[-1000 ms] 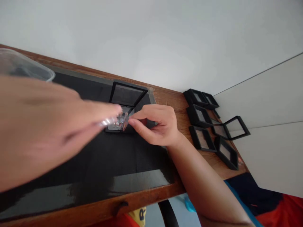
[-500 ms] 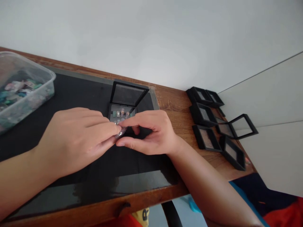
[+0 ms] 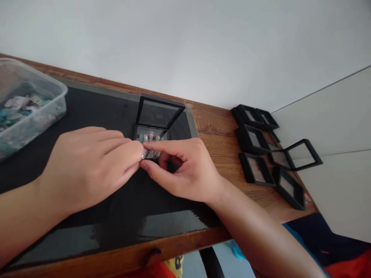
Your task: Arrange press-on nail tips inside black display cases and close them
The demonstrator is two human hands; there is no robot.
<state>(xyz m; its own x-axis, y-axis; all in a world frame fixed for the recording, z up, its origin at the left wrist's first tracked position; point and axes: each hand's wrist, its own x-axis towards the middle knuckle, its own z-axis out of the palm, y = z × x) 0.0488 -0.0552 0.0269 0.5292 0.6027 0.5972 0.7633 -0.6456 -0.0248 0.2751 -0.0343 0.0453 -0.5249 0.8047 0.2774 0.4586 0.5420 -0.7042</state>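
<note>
A small black display box (image 3: 156, 116) stands open on a black mat (image 3: 95, 116), its lid tilted up toward the wall. Inside lie several press-on nails (image 3: 147, 138) in teal, pink and grey. My left hand (image 3: 92, 166) and my right hand (image 3: 185, 170) meet at the box's near edge. Both pinch a small clear piece carrying nails (image 3: 149, 154), thumb and forefinger pressed together on each side. The front of the box is hidden behind my fingers.
A clear plastic tub (image 3: 26, 112) of loose coloured nails sits at the far left of the mat. Several black display boxes (image 3: 255, 154) lie on the wooden desk (image 3: 214, 127) at right, one with its lid open (image 3: 295, 154). A white wall runs behind.
My left hand came down from close to the camera to the box and joined the right hand in a pinch. The tub at left came back into view.
</note>
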